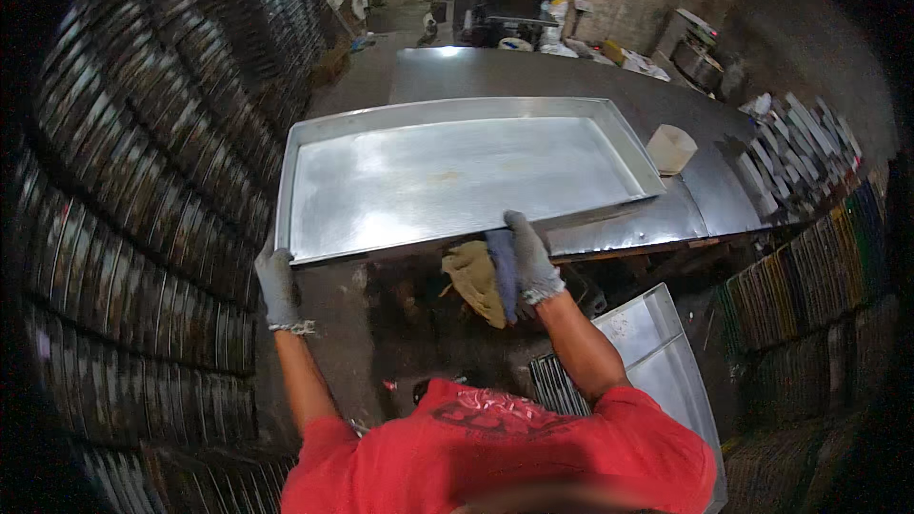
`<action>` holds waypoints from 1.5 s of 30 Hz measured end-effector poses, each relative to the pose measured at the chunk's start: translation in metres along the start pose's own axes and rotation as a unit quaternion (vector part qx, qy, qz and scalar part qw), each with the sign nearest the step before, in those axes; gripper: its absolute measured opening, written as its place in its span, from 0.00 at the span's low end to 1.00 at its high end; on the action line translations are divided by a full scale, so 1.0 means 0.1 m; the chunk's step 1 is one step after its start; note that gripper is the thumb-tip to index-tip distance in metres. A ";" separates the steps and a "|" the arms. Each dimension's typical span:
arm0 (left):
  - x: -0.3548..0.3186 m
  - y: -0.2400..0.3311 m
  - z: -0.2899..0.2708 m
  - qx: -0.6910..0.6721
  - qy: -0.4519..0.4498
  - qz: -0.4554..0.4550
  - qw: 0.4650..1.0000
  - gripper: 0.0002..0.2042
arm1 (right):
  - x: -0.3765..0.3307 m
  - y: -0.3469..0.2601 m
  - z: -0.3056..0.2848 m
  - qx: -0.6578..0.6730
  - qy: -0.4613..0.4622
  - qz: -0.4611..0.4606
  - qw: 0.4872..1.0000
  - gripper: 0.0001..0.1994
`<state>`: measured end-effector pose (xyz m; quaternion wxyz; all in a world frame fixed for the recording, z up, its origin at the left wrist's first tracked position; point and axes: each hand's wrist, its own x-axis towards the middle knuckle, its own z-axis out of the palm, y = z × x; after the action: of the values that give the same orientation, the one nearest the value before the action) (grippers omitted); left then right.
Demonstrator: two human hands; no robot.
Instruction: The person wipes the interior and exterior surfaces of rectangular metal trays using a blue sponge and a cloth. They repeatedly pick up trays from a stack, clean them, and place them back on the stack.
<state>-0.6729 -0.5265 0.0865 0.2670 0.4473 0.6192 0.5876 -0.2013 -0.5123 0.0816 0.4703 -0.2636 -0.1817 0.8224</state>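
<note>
A wide, shallow rectangular metal tray [447,171] is held up between my two gloved hands, its open side facing me, over the near edge of a metal-topped table. My left hand [277,287] grips the tray's near left corner, thumb over the rim. Farther right, my right hand [530,262] is closed on the near rim, also with its thumb on top. An olive rag [476,284] and a blue-grey cloth [502,271] hang below the rim beside my right hand. Whether those fingers pin the cloths against the tray is hidden.
Beyond the tray spreads the table [700,192], with a whitish plastic tub [671,149] on it. Metal pieces are stacked [800,148] at its right end. Tall rows of stacked trays [143,181] line the left. Another metal tray [657,343] leans by my right elbow.
</note>
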 end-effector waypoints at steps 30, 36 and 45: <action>-1.04 2.54 8.07 0.379 -0.649 0.572 0.328 0.27 | -3.81 2.23 -1.80 -0.080 0.855 -0.385 0.338 0.10; -1.04 1.48 7.84 0.374 -0.637 0.529 0.417 0.32 | -3.99 2.60 -1.90 -0.049 0.864 -0.400 0.301 0.10; 0.20 1.69 7.72 0.145 -0.306 0.695 0.635 0.12 | -4.24 1.86 -1.61 -0.232 0.832 -0.320 0.390 0.09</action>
<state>0.0199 -0.1472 0.1250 -0.1142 0.9325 0.0856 0.3319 -0.0522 -0.9643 -0.0363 0.5366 -0.8377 0.0449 -0.0913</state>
